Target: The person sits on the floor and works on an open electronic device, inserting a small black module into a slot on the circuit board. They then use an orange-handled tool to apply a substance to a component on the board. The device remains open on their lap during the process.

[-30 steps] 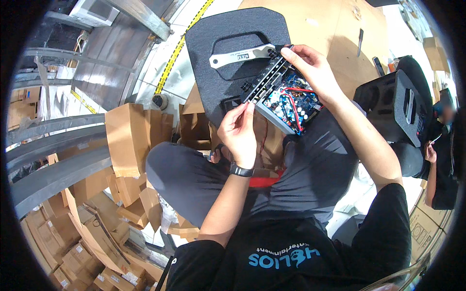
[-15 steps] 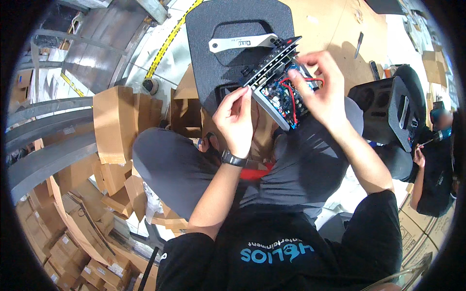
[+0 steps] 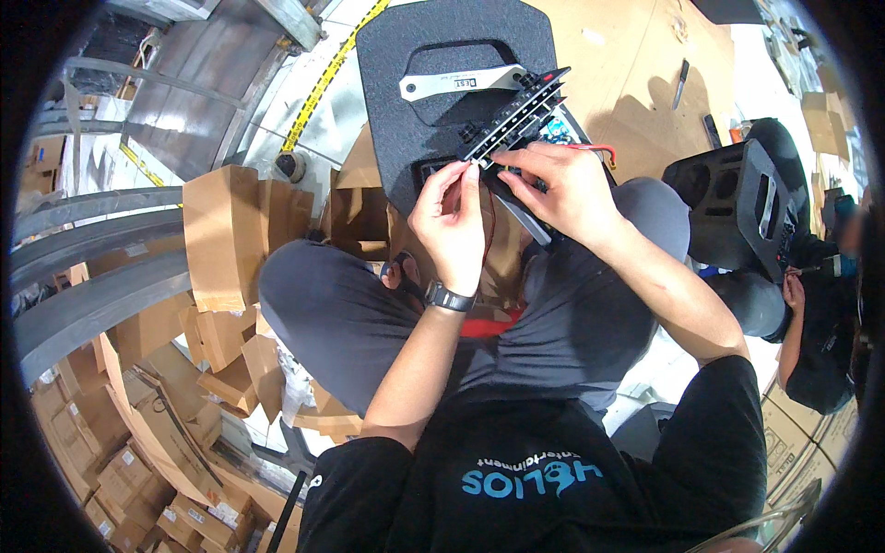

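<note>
I sit cross-legged with a black electronics module [image 3: 516, 124] on my lap; its finned edge faces up and a blue circuit board with red wires shows behind it. My right hand [image 3: 564, 189] covers the module's near side and grips it. My left hand [image 3: 452, 221], with a dark watch on the wrist, pinches a thin wire at the module's left end. Beyond the module lies a large black textured panel [image 3: 433, 55] with a handle cutout and a silver metal bar [image 3: 461, 85] across it.
Brown cardboard boxes [image 3: 219, 230] are piled at my left, with more flattened ones lower left. A yellow tape measure [image 3: 327, 74] runs over the floor above them. A black speaker cabinet [image 3: 737, 217] stands at right, beside another seated person [image 3: 820, 323]. Cardboard sheets cover the floor ahead.
My right hand slid from the module's far right end down over its near side. My left fingers rose to the module's left end and pinched the wire. The module tilted more edge-up.
</note>
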The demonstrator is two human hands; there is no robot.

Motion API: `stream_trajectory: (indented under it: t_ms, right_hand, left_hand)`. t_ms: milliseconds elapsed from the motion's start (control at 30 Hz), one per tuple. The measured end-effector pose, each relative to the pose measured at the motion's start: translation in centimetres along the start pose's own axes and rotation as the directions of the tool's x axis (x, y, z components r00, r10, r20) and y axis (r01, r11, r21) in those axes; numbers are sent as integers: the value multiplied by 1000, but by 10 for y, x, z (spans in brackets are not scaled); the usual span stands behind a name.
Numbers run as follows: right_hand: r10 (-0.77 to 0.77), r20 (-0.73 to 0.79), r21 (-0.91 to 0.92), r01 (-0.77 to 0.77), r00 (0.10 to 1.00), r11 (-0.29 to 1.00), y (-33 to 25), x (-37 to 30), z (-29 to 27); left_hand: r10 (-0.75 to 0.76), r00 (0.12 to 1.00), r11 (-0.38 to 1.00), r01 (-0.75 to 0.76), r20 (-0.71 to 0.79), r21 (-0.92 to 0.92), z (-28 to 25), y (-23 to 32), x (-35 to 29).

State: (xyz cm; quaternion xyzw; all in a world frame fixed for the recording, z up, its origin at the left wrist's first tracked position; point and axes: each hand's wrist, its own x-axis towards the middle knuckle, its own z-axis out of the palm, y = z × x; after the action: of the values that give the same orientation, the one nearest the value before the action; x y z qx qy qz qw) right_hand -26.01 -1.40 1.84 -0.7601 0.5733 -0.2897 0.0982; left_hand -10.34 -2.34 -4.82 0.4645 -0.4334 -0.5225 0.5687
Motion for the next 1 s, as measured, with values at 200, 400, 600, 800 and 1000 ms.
stream_trajectory:
  t_ms: [200,400,600,800,1000]
  right_hand:
    - [15,21,-25,-14,1000,1000,1,0,1]
    - [3,2,-10,-3,1000,1000,2,4,2]
    - [-171,122,-101,184,978,978,12,10,4]
    - [-216,94,-105,226,972,969,19,20,14]
    - [-134,99,-103,144,986,984,21,21,23]
  left_hand:
    - [57,998,995,-59,28,78,-1,3,6]
    - [126,990,979,-135,67,152,-6,-1,11]
    - [254,965,921,-264,71,288,-7,-5,13]
    - [286,951,891,-308,113,334,-7,-1,24]
    - [226,958,853,-283,178,439,-13,-7,30]
